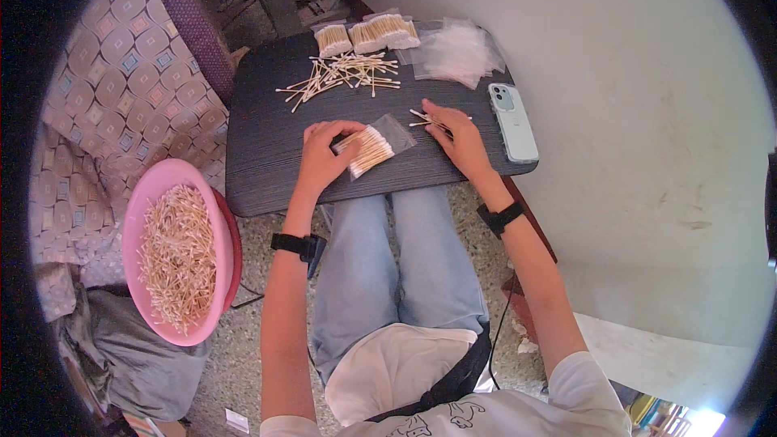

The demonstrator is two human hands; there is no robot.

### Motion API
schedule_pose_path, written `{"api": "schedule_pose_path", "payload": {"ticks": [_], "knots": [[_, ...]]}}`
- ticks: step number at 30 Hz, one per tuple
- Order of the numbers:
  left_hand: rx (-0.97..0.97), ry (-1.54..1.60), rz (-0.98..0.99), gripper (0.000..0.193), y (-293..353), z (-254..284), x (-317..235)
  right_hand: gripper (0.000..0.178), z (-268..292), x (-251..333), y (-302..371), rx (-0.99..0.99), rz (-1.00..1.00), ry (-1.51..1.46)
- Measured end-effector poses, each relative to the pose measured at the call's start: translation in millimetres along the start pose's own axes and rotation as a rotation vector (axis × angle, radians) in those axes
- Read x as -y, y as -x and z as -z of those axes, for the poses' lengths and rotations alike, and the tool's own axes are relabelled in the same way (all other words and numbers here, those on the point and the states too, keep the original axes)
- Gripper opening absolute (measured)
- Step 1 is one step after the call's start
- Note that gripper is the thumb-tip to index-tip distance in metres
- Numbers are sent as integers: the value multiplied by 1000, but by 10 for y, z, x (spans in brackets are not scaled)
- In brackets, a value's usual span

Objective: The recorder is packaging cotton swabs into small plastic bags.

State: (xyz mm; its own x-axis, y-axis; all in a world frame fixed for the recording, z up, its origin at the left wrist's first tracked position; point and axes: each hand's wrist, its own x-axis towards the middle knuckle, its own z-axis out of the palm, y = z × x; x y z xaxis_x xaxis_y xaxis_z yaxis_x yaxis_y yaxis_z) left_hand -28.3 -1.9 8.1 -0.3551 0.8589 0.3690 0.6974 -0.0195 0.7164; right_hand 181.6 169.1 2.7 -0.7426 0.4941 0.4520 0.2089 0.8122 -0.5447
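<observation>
My left hand (322,158) is closed on the left side of a clear plastic bag of cotton swabs (374,150), which lies slanted near the table's front edge. White swab tips line up inside it, and the bag's see-through flap (398,131) spreads to the upper right. To the right of that bag, the fingers of my right hand (460,144) are closed over a few cotton swabs (418,119) close to the tabletop. Their ends poke out past the fingers; the palm side is hidden. Beyond both hands lies a loose pile of cotton swabs (344,73).
Several filled swab bags (379,34) sit along the back of the dark table (263,137). Beside them is a stack of clear empty bags (460,53). A phone (518,131) lies at the right edge, near the wall. A pink basin (227,255) heaped with swabs stands at left.
</observation>
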Motion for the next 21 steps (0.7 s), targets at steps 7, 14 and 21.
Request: {"api": "schedule_pose_path", "payload": {"ticks": [7,14,21], "knots": [[-3,4,-11,22,13,8,30,25,8,93,14,-117,-21,247],[0,2,-4,23,17,10,12,25,-23,14,-10,-124,28,360],[-32,21,-7,22,12,15,18,39,-90,200,-230,-180,32,422]]}}
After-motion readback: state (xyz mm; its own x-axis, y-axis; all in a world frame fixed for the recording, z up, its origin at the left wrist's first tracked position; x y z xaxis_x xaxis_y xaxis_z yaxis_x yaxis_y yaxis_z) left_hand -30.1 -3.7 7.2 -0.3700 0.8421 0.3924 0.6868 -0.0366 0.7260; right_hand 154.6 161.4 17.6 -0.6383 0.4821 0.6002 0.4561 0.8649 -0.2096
